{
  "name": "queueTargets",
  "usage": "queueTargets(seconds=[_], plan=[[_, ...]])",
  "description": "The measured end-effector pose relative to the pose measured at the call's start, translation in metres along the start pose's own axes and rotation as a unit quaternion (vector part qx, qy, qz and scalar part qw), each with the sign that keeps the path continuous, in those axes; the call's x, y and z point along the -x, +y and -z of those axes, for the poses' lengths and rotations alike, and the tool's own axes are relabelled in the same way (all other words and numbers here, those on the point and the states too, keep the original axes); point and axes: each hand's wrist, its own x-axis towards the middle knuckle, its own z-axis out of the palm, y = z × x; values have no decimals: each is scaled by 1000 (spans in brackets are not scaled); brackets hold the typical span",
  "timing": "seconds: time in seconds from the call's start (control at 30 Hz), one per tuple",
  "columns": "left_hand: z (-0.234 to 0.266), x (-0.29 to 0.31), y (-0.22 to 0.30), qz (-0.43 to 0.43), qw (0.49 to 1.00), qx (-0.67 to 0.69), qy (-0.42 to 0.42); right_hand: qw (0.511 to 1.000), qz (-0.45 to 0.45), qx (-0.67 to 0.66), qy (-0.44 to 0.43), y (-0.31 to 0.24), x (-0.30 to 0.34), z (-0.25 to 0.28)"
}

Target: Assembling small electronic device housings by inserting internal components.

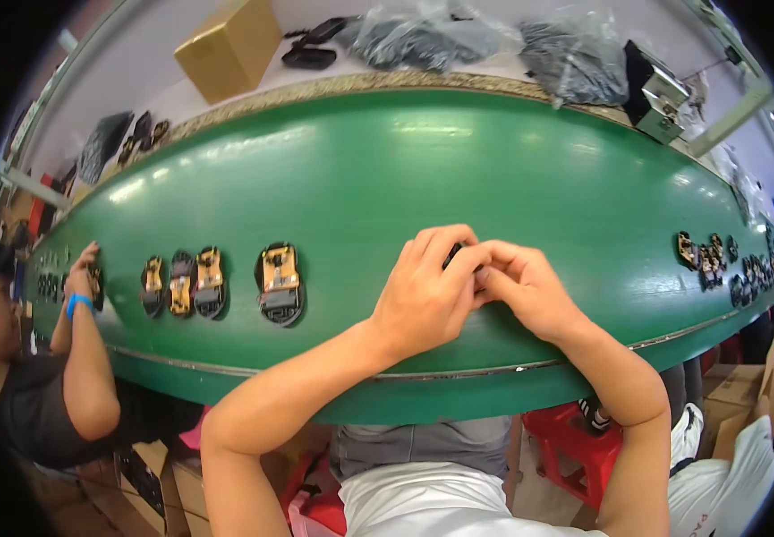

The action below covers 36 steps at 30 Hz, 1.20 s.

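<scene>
Dark part (451,257) just right of frame centre, mostly hidden, held in left hand (425,291); right hand (530,291) close against it, grip can't be told. Step seems fingertip work; next move likely calls for steady hold.

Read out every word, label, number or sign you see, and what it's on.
Co-worker's white shirt, lower right: reddish lettering, only partly visible; not copied here.
Black-and-tan units: any markings too small to read.
Black part between left hand and right hand: mostly hidden, no text readable.
</scene>
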Motion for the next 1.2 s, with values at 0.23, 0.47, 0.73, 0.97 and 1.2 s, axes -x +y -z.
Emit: queueTargets(seconds=[0.23, 0.47, 0.73, 0.97, 1.2], plan=[[2, 3, -7, 74, 994, 79, 8, 993, 51, 100, 39, 2, 1, -2], [7, 2, -11, 91, 990, 102, 19, 991, 50, 114, 59, -4, 0, -4], [6, 4, -11, 89, 992, 92, 17, 990, 57, 105, 74, -6, 1, -1], [9, 3, -11, 74, 996, 39, 14, 986, 87, 105, 94, -10, 2, -2], [10, 4, -11, 104, 993, 57, 18, 984, 94, 119, 95, -7, 3, -3]])
